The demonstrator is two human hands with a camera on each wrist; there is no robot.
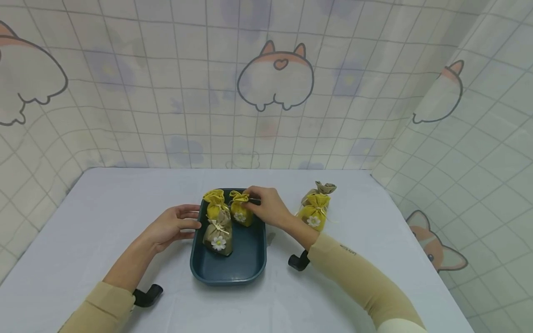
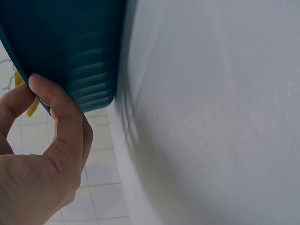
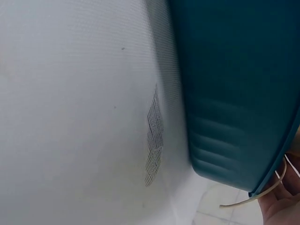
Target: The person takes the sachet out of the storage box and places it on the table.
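A dark teal tray [image 1: 245,259] lies on the white-covered table. My left hand [image 1: 174,225] is at its left side and pinches the rim, with fingertips on both sides of the edge in the left wrist view. Over the tray's far right corner, my right hand [image 1: 268,206] pinches the gathered top of a small yellow drawstring pouch [image 1: 242,215] with a white flower. A pale cord [image 3: 243,203] hangs over the rim by those fingers. Left in the tray, another yellow pouch [image 1: 215,200] sits behind a tan pouch [image 1: 218,236] with a flower and bow.
Right of the tray, a yellow pouch [image 1: 315,212] leans before a tan one [image 1: 326,188], near my right forearm. Black wrist-camera mounts [image 1: 148,296] stick out below both wrists. A patterned curtain [image 1: 200,92] borders the table's back and sides.
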